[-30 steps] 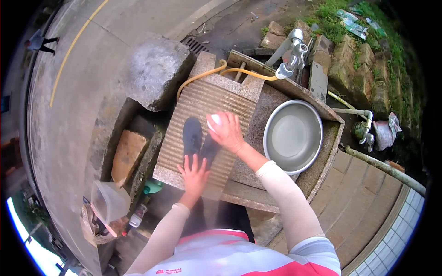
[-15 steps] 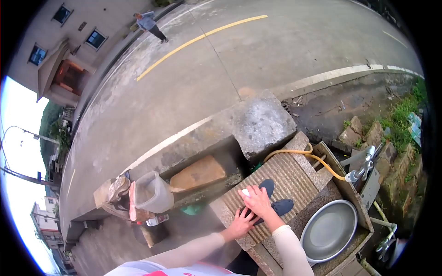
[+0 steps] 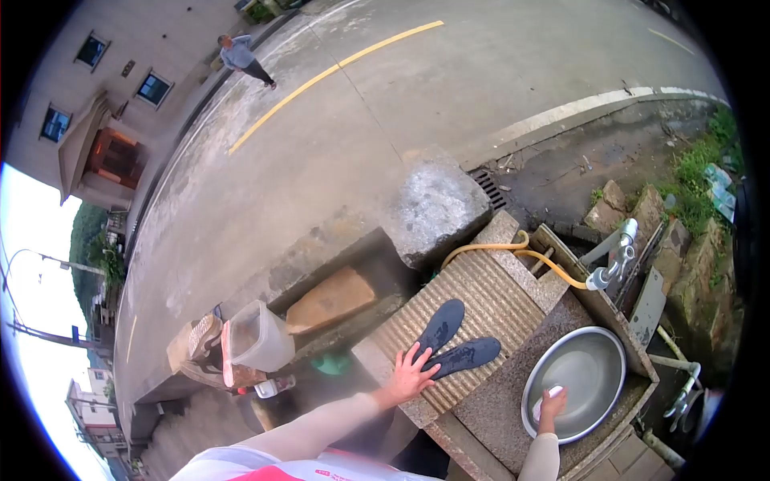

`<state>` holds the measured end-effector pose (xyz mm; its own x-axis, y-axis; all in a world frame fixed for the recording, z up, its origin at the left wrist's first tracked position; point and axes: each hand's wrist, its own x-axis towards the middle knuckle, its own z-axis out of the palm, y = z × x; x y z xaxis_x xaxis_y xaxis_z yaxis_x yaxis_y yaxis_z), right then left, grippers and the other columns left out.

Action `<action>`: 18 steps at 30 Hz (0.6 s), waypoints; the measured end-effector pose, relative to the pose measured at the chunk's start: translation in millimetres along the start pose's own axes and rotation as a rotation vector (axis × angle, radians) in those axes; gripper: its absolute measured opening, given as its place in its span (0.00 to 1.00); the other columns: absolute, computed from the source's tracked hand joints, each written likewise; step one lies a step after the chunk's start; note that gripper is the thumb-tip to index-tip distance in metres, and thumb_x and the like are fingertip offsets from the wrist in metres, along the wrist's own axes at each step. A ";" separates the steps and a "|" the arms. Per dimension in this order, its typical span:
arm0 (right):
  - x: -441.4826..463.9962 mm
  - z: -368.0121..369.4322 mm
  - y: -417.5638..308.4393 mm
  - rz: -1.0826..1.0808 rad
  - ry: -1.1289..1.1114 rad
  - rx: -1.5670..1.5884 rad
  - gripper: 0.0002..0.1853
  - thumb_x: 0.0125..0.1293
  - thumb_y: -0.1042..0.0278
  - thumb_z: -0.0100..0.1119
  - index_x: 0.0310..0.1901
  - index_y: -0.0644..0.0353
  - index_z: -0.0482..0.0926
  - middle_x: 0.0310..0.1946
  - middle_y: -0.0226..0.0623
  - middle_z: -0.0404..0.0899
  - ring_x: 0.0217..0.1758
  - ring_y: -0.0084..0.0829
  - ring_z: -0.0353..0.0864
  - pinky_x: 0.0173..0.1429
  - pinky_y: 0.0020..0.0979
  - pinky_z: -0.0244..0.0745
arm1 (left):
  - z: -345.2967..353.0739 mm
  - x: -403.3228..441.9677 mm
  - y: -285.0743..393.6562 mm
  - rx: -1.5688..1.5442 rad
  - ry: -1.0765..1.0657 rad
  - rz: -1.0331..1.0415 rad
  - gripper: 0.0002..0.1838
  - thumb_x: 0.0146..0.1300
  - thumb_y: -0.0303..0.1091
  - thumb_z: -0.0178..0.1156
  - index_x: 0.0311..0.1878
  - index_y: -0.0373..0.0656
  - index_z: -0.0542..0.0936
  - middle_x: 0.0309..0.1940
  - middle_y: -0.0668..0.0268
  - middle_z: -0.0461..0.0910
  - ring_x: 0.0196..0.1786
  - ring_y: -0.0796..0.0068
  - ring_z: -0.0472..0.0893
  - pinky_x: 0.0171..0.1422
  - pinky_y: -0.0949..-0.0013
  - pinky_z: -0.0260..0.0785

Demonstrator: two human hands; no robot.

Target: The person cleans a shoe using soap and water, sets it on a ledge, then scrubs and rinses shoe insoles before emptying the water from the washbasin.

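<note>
Two dark insoles lie side by side on a ribbed stone washboard, their far ends apart. My left hand rests over their near ends, its fingers spread and touching them. A large grey metal basin stands in the stone sink to the right. At its near-left rim, my right hand is closed round a white bar that looks like soap; my fingers partly cover it.
A yellow hose runs to a metal tap beyond the sink. Left of the washboard are a clear plastic bucket and a brown stone block in a trough. A person stands on the far roadside.
My right hand has moved right from the insoles to the basin with the white bar. My left hand has stayed at the insoles, which now show more fully. The view has shifted slightly.
</note>
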<state>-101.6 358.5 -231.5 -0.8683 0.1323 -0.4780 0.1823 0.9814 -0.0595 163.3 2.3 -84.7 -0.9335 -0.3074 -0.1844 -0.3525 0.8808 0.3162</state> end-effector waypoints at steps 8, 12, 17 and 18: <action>7.4 -41.1 -31.3 -0.510 -0.087 0.373 0.44 0.45 0.57 0.74 0.65 0.54 0.65 0.52 0.48 0.73 0.55 0.46 0.73 0.60 0.38 0.68 | 7.1 8.0 2.3 -0.055 0.004 0.076 0.24 0.51 0.42 0.66 0.54 0.54 0.79 0.64 0.51 0.62 0.68 0.40 0.54 0.64 0.38 0.49; 18.4 -76.6 -6.3 -0.453 -0.008 0.427 0.41 0.47 0.55 0.72 0.64 0.53 0.66 0.53 0.46 0.71 0.56 0.46 0.71 0.60 0.40 0.68 | -0.5 8.0 8.8 -0.043 -0.023 0.058 0.22 0.52 0.37 0.67 0.52 0.50 0.80 0.65 0.50 0.60 0.69 0.40 0.53 0.69 0.46 0.48; 12.3 -41.8 32.8 0.524 0.130 0.218 0.34 0.50 0.59 0.69 0.61 0.53 0.69 0.56 0.45 0.68 0.55 0.46 0.72 0.58 0.42 0.69 | 0.4 10.5 10.4 -0.045 -0.044 0.055 0.22 0.50 0.36 0.68 0.52 0.47 0.80 0.64 0.48 0.61 0.68 0.39 0.54 0.69 0.45 0.49; 9.6 -34.8 17.0 0.585 0.132 0.219 0.32 0.51 0.61 0.67 0.60 0.53 0.69 0.57 0.46 0.67 0.56 0.48 0.70 0.58 0.43 0.70 | 2.9 10.6 8.8 -0.044 -0.039 0.058 0.22 0.49 0.36 0.68 0.51 0.48 0.81 0.64 0.48 0.61 0.68 0.38 0.54 0.68 0.44 0.50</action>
<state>-122.9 381.2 -206.6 -0.6434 0.6677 -0.3744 0.7217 0.6922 -0.0056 150.5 7.8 -86.6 -0.9496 -0.2410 -0.2003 -0.3009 0.8799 0.3677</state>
